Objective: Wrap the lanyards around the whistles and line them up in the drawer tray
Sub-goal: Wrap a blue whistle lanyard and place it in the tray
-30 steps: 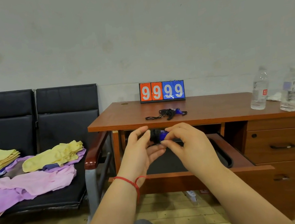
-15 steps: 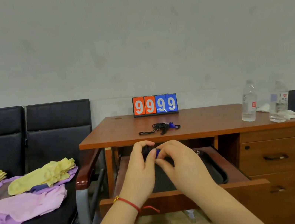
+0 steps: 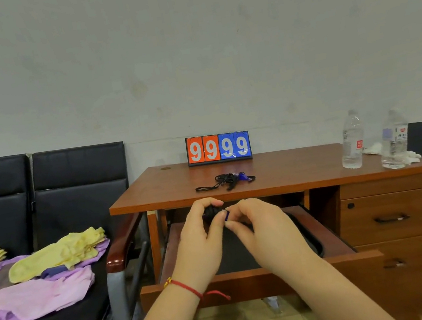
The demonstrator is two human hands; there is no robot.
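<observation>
Hands (image 3: 232, 228) drawn closer, pinching blue whistle (image 3: 225, 215) wound in black lanyard (image 3: 211, 212)

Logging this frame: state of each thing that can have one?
Top drawer: pulled open
Tray: in the drawer, visible part bare
Held whistle: mostly wrapped, in both hands
Left hand: gripping the whistle
Right hand: pinching the whistle
Desk whistle: lanyard loose, unwrapped
Side drawers: shut
Bottles: upright, capped

Open drawer, both hands above it
The black tray (image 3: 304, 230) fills the drawer (image 3: 338, 243); the desktop edge (image 3: 278, 187) overhangs its rear.
</observation>
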